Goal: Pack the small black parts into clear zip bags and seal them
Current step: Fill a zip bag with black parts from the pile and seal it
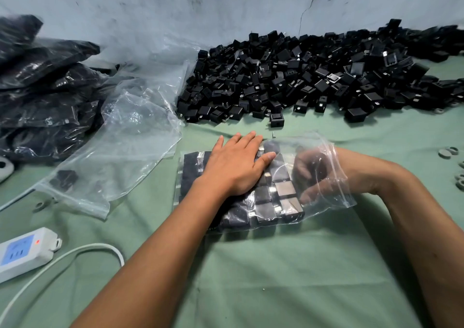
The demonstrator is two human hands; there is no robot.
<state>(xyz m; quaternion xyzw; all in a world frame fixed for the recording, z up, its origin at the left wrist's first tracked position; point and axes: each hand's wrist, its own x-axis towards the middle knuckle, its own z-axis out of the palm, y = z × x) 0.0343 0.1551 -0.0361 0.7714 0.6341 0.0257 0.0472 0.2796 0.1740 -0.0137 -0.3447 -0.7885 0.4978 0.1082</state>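
The zip bag (pixel 263 184) lies flat on the green cloth (pixel 276 277) in front of the person, its mouth to the right and not yet sealed. It is thin, soft, slippery film that would likely slide and crumple, so it is best pinned from above and taken by the stiffer zip strip at the mouth. The left hand (pixel 236 167) presses down on it with straight, spread fingers. The right hand (pixel 316 174) is inside the mouth, fingers curled around one or more black parts (pixel 271 202); exactly what it grips is blurred by the plastic. The parts look like small, hard, boxy plug bodies with metal prongs, light singly but giving the filled bag some weight. They sit in neat rows inside. A big loose pile (pixel 313 76) lies just behind, empty bags (pixel 130 132) and filled bags (pixel 42 89) to the left.
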